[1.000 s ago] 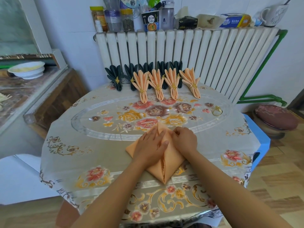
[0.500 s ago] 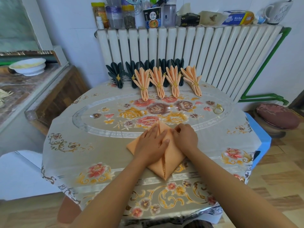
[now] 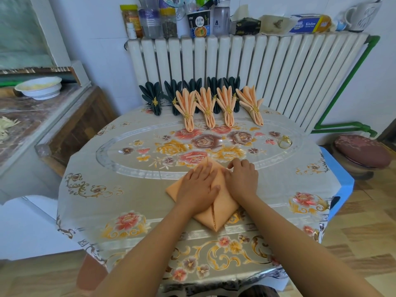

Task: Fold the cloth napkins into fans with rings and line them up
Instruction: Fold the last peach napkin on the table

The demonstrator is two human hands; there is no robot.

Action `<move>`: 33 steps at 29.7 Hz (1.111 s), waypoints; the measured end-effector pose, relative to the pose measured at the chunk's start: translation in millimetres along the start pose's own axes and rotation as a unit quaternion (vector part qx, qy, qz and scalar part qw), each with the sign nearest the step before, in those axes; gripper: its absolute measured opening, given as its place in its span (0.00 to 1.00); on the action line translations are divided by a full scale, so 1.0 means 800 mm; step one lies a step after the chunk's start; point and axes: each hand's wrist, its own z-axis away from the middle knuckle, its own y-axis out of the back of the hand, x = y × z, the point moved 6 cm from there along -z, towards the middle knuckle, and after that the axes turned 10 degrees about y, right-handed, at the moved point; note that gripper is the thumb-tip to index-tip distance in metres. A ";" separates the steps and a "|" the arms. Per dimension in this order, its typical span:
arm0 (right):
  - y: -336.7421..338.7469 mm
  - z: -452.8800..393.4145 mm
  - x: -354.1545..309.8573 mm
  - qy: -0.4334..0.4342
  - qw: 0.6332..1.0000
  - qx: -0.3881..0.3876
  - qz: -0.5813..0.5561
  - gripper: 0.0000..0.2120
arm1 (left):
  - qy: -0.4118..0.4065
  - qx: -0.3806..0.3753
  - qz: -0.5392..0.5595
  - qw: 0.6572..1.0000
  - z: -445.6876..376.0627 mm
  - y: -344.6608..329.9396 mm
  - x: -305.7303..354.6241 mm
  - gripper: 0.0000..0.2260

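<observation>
We have the peach napkin [image 3: 216, 213] lying flat in the lower centre of the frame, folded into a kite shape whose long axis runs from a tip near the floral oval straight down toward us, with a centre seam where the two flaps meet. Our left hand [image 3: 198, 187] lies spread with straight fingers on the left flap, pressing it down. Our right hand [image 3: 241, 180] sits on the right flap with its fingers curled under; whether it pinches an edge of the cloth we cannot tell. Both hands are on the napkin, just beside each other across the seam, so neither is nearer.

The loose gold ring [image 3: 285, 142] lies to the upper right, well apart, on the right hand's side. The finished peach fans [image 3: 220, 108] and dark fans [image 3: 155, 99] stand in rows at the counter's [image 3: 111, 194] far edge, near the radiator [image 3: 278, 67]. Bare counter lies left, right and ahead of the napkin; the near edge is close below its lower tip.
</observation>
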 end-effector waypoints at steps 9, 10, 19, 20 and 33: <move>0.012 0.086 -0.028 0.156 0.985 -0.068 -0.025 0.26 | -0.001 0.002 -0.003 1.000 -0.001 0.001 0.000 0.25; 0.011 0.098 -0.032 0.165 0.981 -0.104 -0.012 0.35 | 0.000 0.002 -0.002 1.000 -0.002 0.001 -0.001 0.25; 0.024 0.148 -0.051 0.200 0.960 -0.154 -0.119 0.40 | 0.000 -0.012 -0.001 1.000 0.000 -0.001 0.000 0.25; 0.029 0.150 -0.053 0.198 0.957 -0.126 -0.172 0.32 | -0.001 -0.012 -0.006 1.000 0.000 0.000 0.000 0.25; 0.055 0.152 -0.039 0.318 0.935 -0.121 -0.100 0.13 | 0.050 -0.019 -0.052 0.997 0.025 0.013 0.003 0.26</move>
